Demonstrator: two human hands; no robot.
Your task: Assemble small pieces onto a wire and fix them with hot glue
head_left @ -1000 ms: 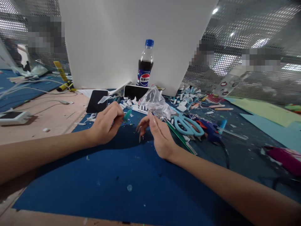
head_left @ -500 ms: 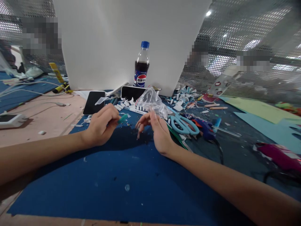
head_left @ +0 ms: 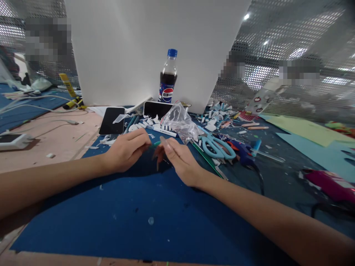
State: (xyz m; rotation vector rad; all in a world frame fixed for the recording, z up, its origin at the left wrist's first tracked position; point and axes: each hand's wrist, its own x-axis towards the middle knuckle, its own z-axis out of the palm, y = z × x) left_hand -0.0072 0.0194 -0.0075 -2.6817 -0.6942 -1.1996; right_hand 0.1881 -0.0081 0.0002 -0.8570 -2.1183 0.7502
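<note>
Left hand (head_left: 126, 150), right hand (head_left: 181, 163) now closer

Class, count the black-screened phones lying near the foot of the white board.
2. The first phone lies beyond the left hand; the second phone lies in front of the cola bottle, behind the clear bag. Paper scraps may hide others.

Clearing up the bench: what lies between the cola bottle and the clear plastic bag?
A dark phone lies between the bottle and the bag, in the head view.

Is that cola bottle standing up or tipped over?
Upright: the cola bottle stands on its base, blue cap uppermost.
</note>
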